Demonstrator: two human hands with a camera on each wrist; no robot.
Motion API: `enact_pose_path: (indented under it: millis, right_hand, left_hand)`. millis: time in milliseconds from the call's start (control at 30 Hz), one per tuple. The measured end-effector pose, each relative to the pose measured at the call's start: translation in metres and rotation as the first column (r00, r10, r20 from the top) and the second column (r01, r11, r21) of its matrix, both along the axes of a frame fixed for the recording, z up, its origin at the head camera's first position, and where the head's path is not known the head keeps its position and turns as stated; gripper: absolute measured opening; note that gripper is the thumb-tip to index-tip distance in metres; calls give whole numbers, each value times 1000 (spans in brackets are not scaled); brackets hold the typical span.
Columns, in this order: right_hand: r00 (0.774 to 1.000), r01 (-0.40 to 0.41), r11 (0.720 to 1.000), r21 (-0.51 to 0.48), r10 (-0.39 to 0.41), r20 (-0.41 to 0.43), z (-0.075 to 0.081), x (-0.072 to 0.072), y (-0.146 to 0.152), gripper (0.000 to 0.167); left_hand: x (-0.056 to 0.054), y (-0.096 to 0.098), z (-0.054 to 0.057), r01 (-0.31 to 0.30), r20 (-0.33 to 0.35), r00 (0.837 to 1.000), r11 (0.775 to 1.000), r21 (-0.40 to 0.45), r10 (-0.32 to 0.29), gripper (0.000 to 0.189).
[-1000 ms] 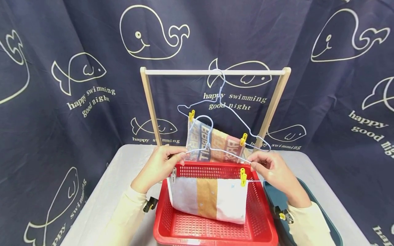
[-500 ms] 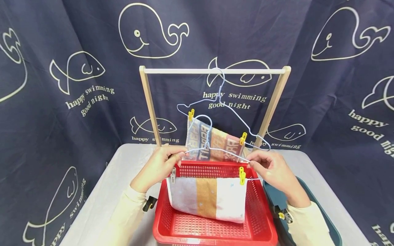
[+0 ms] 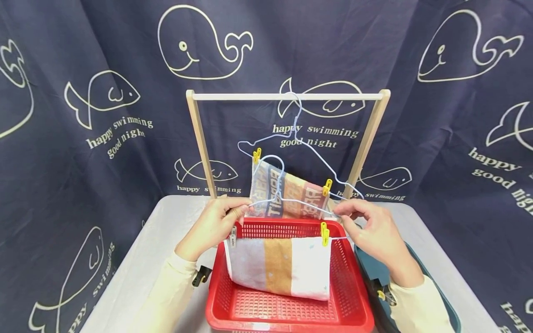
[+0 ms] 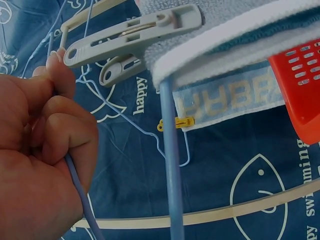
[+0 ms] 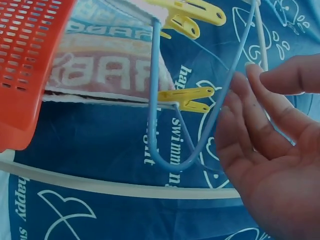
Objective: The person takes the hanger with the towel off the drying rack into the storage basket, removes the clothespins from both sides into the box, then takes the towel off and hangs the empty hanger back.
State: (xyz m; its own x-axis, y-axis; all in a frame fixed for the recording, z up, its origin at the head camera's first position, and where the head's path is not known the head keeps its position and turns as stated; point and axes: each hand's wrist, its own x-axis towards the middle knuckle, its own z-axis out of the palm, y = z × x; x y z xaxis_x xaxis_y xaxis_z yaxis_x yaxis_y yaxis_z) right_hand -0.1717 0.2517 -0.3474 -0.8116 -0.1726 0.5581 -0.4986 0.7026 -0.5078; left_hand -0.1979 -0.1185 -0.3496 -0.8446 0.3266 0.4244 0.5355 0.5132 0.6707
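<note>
A blue wire hanger point(image 3: 306, 203) is held over a red basket, with a towel striped in grey, tan and white point(image 3: 279, 266) on its lower bar. A grey clothespin point(image 3: 233, 237) grips the towel's left corner; yellow clothespins point(image 3: 325, 234) grip the right. My left hand point(image 3: 212, 224) pinches the hanger's left shoulder, fingers curled round the wire in the left wrist view. At the right shoulder, my right hand point(image 3: 376, 236) has its fingertips beside the wire. In the right wrist view its thumb point(image 5: 292, 75) stands apart from the fingers, with no pinch on the wire.
Behind, a wooden rack point(image 3: 287, 97) carries another blue hanger point(image 3: 318, 155) with a patterned towel point(image 3: 287, 192) clipped by yellow clothespins. The red basket point(image 3: 360, 296) stands in front on the white table point(image 3: 166, 222). A dark teal tub point(image 3: 447, 300) lies right.
My right hand has loosened from the hanger's right shoulder and shifted slightly up. The hanger's right side has risen slightly. My left hand keeps its hold.
</note>
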Motion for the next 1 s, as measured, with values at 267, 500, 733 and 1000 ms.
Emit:
enact_pose_path:
  millis: [267, 500, 733, 1000]
  right_hand:
    - [996, -8, 1000, 28, 10, -86, 4, 8, -5, 28]
    - [999, 27, 986, 164, -29, 12, 2, 16, -17, 28]
    - [992, 1, 974, 228, -29, 120, -6, 19, -26, 42]
    - [996, -20, 966, 256, -2, 87, -15, 17, -30, 46]
  left_hand:
    - [0, -1, 1, -5, 14, 1000, 1000, 8, 5, 23]
    - [-1, -2, 1, -21, 27, 999, 1000, 6, 21, 22]
    - [0, 0, 3, -19, 23, 1000, 1000, 4, 19, 21]
    - [1, 2, 3, -9, 0, 1000, 1000, -1, 9, 21]
